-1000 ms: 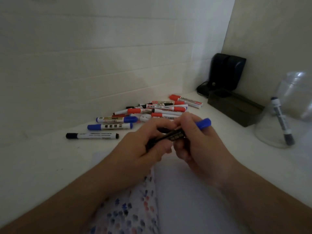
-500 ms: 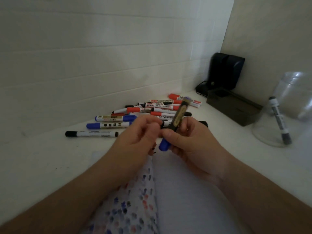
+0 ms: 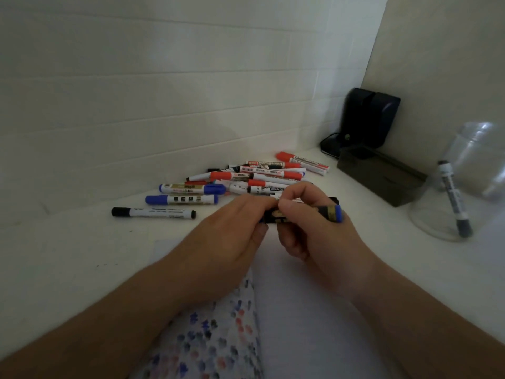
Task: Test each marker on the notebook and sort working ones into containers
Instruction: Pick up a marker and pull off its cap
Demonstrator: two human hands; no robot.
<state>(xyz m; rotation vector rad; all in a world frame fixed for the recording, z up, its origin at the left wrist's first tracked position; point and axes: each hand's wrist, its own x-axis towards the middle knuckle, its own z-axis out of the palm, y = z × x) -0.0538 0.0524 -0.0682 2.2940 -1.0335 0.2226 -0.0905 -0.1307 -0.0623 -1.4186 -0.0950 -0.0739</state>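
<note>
A white table [image 3: 68,263] fills the lower part of the view and meets a pale panelled wall [image 3: 164,91] at the back. An open notebook [image 3: 295,310] lies at the near edge under both forearms; its left page is covered in small blue, red and dark test dabs, and its right page looks plain. To the right stands a clear plastic jar [image 3: 470,170] with one dark-tipped marker [image 3: 453,199] leaning inside it. Behind it, in the corner, sit a dark rectangular box [image 3: 382,179] and a black device [image 3: 369,116] with a cable. A loose pile of markers [image 3: 262,173] with red, blue and black caps lies near the wall, and one black-capped marker [image 3: 153,212] lies apart at its left end. Above the top of the notebook, the left hand [image 3: 232,242] and the right hand [image 3: 314,231] meet around a dark-barrelled marker [image 3: 325,212] with a blue end pointing right. The right hand's fingers are curled round the barrel, thumb on top. The left hand's fingers are curled over the marker's other end, which is hidden; whether they pinch a cap or the barrel cannot be told.
</note>
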